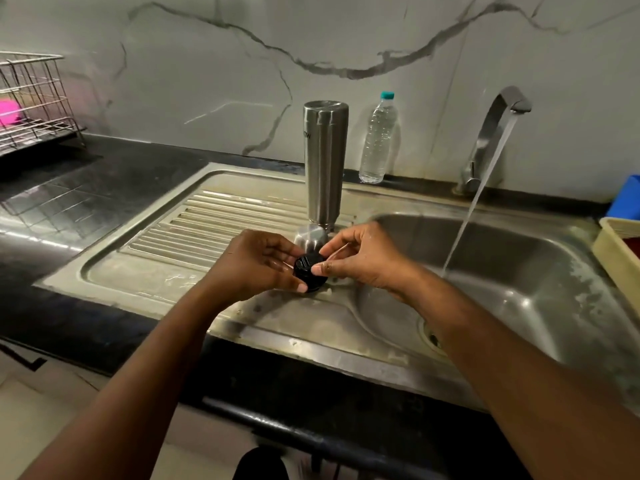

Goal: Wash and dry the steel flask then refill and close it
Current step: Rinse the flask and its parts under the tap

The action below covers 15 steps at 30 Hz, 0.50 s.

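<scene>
The steel flask (325,161) stands upside down on the ribbed drainboard (194,233), mouth down. Just in front of it sits a small steel cup-shaped cap (310,236), partly hidden by my fingers. Over the drainboard's front, my left hand (258,266) and my right hand (363,259) together hold a black round stopper (309,271). Left thumb and fingers curl round its left side. Right thumb and forefinger pinch its right edge.
The tap (491,133) runs, its stream falling into the steel sink basin (512,271) at right. A clear plastic water bottle (377,140) stands against the marble wall. A wire dish rack (33,98) sits far left, a beige tub (616,251) and blue box (627,199) far right.
</scene>
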{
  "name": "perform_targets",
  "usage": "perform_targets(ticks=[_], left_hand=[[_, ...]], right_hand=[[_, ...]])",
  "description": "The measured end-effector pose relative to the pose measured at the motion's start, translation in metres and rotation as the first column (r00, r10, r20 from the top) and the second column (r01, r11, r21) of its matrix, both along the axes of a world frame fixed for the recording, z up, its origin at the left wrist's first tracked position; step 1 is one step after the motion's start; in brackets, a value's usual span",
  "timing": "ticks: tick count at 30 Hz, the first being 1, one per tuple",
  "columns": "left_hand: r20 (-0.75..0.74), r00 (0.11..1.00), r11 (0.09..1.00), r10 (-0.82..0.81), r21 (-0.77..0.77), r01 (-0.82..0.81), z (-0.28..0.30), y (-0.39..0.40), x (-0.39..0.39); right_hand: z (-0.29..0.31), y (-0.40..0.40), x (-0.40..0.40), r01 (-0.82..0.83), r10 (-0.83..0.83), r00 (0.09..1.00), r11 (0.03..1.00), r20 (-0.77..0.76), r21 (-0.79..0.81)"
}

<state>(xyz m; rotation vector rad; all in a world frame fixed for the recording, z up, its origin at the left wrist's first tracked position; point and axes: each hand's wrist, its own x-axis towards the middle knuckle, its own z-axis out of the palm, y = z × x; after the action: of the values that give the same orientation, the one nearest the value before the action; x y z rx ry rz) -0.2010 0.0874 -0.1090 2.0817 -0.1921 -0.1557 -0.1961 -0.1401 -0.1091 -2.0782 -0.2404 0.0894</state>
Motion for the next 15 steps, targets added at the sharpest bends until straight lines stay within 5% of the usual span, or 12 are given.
perform_targets(ticks=[5, 11, 15], left_hand=[[0.232, 0.972, 0.967, 0.038, 0.238, -0.095, 0.024, -0.001, -0.006], [0.417, 0.907, 0.994, -0.049, 0.11, 0.002, 0.048, -0.087, 0.006], [0.375, 0.917, 0.99, -0.133, 0.093, 0.106, 0.029, -0.183, 0.059]], right_hand=[[0.016, -0.018, -0.006, 0.058, -0.058, 0.998, 0.998, -0.024, 0.022], [0.017, -0.095, -0.009, 0.341, -0.338, 0.938, 0.94, -0.075, 0.028], [0.002, -0.157, -0.003, 0.555, -0.546, 0.829, 0.83, -0.12, 0.058]])
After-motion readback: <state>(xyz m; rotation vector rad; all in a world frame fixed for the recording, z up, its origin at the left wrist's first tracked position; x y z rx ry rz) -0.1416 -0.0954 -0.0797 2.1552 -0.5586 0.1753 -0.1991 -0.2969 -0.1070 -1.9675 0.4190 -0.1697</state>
